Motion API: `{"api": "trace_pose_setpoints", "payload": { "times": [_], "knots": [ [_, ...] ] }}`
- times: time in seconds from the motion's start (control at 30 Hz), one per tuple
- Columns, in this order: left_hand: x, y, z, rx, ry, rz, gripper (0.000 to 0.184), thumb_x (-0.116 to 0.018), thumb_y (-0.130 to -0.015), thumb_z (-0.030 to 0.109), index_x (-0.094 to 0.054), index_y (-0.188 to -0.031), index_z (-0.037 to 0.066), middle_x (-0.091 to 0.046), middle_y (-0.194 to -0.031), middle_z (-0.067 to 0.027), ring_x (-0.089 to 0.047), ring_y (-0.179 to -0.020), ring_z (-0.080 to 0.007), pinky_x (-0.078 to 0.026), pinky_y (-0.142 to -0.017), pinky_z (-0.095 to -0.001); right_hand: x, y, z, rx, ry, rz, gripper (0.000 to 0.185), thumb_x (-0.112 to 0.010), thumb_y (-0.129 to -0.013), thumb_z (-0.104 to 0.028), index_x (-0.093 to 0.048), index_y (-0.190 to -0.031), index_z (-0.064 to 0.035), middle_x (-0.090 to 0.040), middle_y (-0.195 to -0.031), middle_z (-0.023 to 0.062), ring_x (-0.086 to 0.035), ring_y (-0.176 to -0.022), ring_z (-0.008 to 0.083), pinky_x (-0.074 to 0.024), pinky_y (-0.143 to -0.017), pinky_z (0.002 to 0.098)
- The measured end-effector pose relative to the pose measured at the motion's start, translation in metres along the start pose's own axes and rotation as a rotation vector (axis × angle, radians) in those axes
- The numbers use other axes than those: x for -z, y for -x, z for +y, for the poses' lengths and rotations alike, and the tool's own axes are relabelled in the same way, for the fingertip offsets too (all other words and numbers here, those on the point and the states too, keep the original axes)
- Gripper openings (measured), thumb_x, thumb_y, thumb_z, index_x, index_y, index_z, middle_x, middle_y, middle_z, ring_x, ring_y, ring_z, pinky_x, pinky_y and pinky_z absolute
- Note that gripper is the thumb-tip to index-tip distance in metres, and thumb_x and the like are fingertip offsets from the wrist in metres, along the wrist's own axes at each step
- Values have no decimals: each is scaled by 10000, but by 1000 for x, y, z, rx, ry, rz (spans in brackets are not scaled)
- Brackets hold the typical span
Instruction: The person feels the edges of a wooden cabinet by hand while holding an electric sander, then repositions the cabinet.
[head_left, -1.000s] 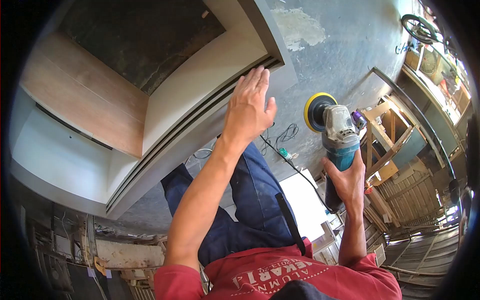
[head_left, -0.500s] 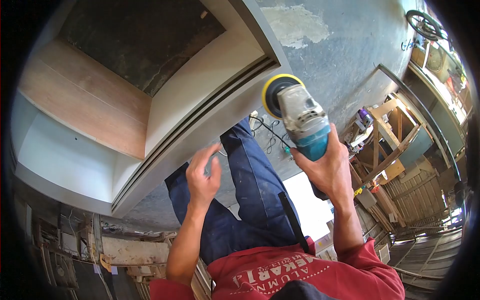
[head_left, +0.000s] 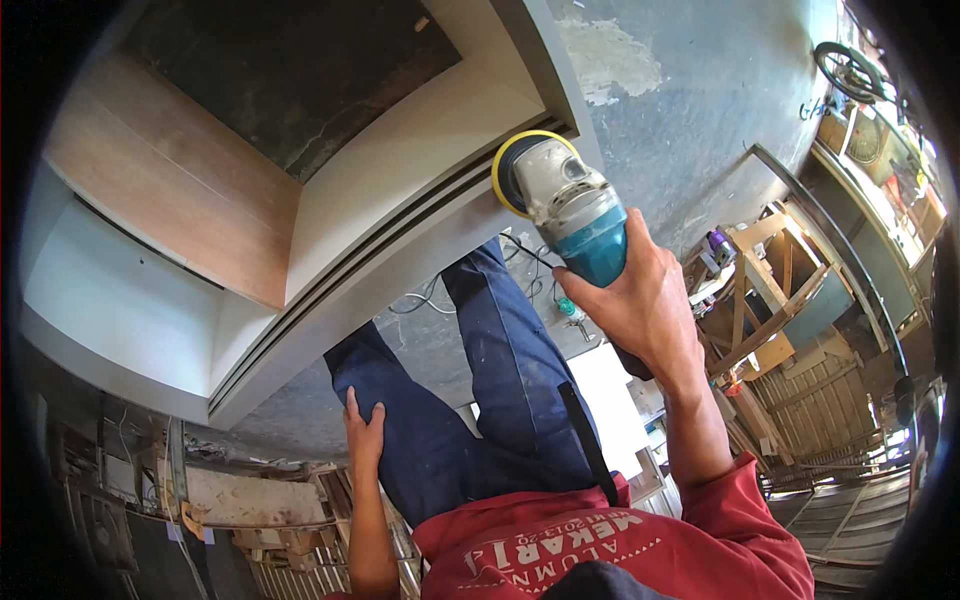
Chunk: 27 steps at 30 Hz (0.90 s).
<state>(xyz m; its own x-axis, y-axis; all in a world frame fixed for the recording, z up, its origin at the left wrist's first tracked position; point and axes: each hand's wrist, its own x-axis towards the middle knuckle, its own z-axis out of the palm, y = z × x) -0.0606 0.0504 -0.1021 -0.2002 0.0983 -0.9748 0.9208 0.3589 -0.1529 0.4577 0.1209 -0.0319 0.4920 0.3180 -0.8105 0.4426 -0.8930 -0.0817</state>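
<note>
My right hand (head_left: 648, 300) is wrapped round the teal body of an angle grinder (head_left: 590, 225). Its round, yellow-edged sanding pad (head_left: 507, 172) lies over the corner of a grey-edged cabinet (head_left: 400, 268), by the two dark grooves in the front rail. Whether the pad touches the rail I cannot tell. My left hand (head_left: 364, 432) hangs beside my thigh in blue trousers (head_left: 415, 420), thumb and finger apart, holding nothing. Part of its fingers is hidden from me.
Inside the cabinet is a brown wood panel (head_left: 180, 185). A cable (head_left: 530, 250) hangs below the grinder towards the floor. To the right stand a wooden frame (head_left: 770, 290) and stacked timber, with a bicycle wheel (head_left: 848, 72) farther off. Grey concrete floor (head_left: 700, 130) lies beyond the cabinet.
The grinder has moved left and slightly up, its pad now over the cabinet's corner. My left hand has dropped from in front of the rail down beside my thigh.
</note>
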Motion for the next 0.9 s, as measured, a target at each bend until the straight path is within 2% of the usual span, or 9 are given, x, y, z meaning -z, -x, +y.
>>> {"api": "trace_pose_setpoints", "payload": {
  "times": [0.2, 0.4, 0.67, 0.9],
  "knots": [
    [-9, -5, -7, 43, -19, 16, 845, -685, -1008, 414, -270, -1726, 257, -360, -1655, -341, -459, -1480, -520, -419, -1204, -528, -1, -1, -1, 23, -27, 18, 535, -851, -825, -331, -553, -1070, 41, -712, -808, 329, -743, -805, 525, -586, -748, 550],
    [-11, -5, -8, 24, 5, 44, 831, -687, -1006, 409, -286, -1719, 268, -399, -1628, -336, -474, -1464, -522, -423, -1198, -533, -16, 13, -25, 72, 73, -155, 592, -842, -829, -364, -538, -1132, 44, -725, -814, 313, -748, -805, 513, -604, -750, 575],
    [-13, -4, -6, 22, -3, 67, 806, -684, -1010, 399, -312, -1711, 259, -422, -1614, -329, -478, -1463, -512, -424, -1196, -527, -2, 13, -9, 22, 25, -35, 572, -844, -834, -355, -552, -1102, 57, -716, -797, 321, -751, -788, 507, -590, -751, 537],
    [-10, -3, -4, -22, 40, 82, 789, -684, -1006, 386, -347, -1700, 221, -459, -1591, -321, -491, -1448, -501, -413, -1196, -519, 9, 3, 0, -51, -1, -26, 551, -823, -837, -337, -553, -1108, 59, -720, -810, 323, -748, -800, 517, -590, -773, 550]
  ]
}}
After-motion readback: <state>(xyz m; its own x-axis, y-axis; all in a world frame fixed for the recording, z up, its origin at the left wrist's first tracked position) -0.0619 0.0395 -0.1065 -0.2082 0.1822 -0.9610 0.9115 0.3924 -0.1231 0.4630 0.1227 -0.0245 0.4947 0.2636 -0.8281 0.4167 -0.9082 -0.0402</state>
